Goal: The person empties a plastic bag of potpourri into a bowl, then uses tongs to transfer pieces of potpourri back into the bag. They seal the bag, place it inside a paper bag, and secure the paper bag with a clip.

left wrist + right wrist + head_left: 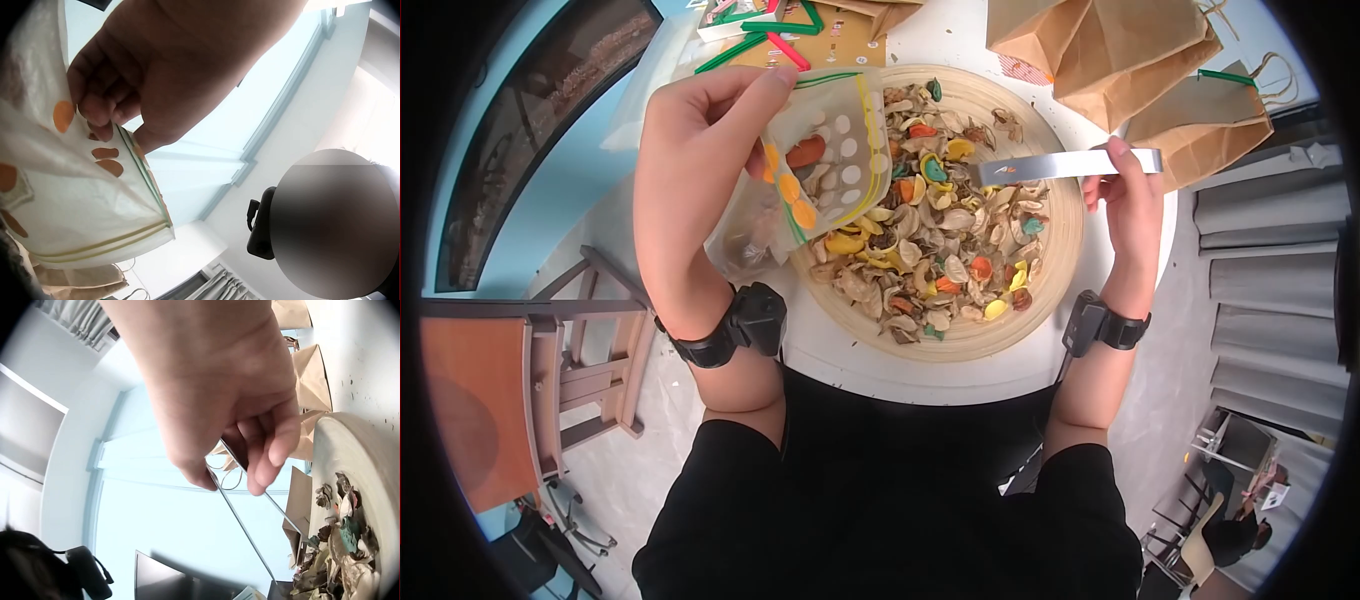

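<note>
My left hand [700, 150] pinches a see-through zip bag [848, 175] with orange and white dots by its edge, at the left of a round wooden tray [1062, 250]. A brown-red piece shows through the bag's side. Dried petals and leaves [960, 220], mostly beige with orange, yellow and green ones, are heaped on the tray. My right hand [1130, 200] holds metal tongs [1070, 167] over the tray's right side. In the right wrist view, the two arms of the tongs [250, 534] stand apart, tips right at the petals.
Brown paper bags [1110, 50] stand behind the tray on the white table [840, 375]. Green and red sealing clips [785, 45] lie at the back left, by a small white box [725, 28]. A brown wooden table [480, 400] is on the floor at left.
</note>
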`<state>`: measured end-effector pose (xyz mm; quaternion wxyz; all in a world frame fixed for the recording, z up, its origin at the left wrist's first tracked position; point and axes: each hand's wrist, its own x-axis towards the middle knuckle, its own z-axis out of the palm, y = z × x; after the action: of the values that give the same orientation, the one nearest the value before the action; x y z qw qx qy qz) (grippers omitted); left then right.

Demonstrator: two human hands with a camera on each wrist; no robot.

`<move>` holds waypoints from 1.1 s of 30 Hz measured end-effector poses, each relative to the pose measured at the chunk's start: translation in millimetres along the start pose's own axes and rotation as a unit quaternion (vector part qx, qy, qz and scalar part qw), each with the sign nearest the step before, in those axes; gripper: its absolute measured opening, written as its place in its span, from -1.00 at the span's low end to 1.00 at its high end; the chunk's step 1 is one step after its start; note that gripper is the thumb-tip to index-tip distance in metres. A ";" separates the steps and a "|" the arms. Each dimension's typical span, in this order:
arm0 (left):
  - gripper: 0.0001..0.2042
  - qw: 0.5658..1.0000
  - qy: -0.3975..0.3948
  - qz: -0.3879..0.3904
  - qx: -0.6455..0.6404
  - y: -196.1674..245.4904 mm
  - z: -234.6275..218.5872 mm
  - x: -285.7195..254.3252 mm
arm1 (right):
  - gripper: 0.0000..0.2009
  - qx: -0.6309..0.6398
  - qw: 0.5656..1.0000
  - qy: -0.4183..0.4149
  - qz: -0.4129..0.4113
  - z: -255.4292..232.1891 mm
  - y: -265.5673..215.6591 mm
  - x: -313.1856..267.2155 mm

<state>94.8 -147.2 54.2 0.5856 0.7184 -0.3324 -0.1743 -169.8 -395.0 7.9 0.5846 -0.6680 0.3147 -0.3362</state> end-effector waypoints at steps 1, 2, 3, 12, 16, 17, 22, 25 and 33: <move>-0.68 1.000 0.000 0.000 -0.001 -0.1 -0.5 -0.1 | -0.71 0.003 1.000 0.025 -0.008 -3.2 -1.1 0.6; -0.68 1.000 0.005 0.000 -0.004 0.1 -0.4 -0.3 | -0.71 0.007 0.999 0.050 -0.016 -6.0 -2.7 0.9; -0.68 1.000 0.009 0.001 -0.008 0.4 0.3 -0.7 | -0.71 0.010 0.997 0.075 -0.024 -7.4 -4.0 1.3; -0.69 1.000 0.001 -0.006 -0.005 2.0 -0.4 -0.3 | -0.72 -0.016 0.997 -0.052 0.050 3.7 -0.9 -0.9; -0.69 1.000 0.001 -0.002 -0.010 1.5 0.2 -0.5 | -0.75 -0.011 0.996 -0.080 0.041 20.3 -3.0 -5.2; -0.69 1.000 0.000 -0.004 -0.009 1.4 0.1 -0.5 | -0.75 -0.009 0.996 -0.084 0.037 20.8 -2.4 -5.4; -0.69 1.000 0.000 -0.006 -0.006 1.3 0.2 -0.8 | -0.74 0.009 0.995 -0.095 0.015 24.9 -0.6 -6.1; -0.70 1.000 -0.002 -0.005 -0.009 0.9 0.6 -1.2 | -0.76 0.016 0.996 -0.090 0.010 24.6 1.3 -5.8; -0.70 1.000 -0.010 0.001 -0.015 0.8 -0.6 -3.0 | -0.75 0.115 0.992 -0.016 -0.044 29.9 -14.2 -12.4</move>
<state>92.8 -144.9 54.7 0.5929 0.7076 -0.3364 -0.1858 -152.1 -366.2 18.3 0.6476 -0.6147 0.2348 -0.3843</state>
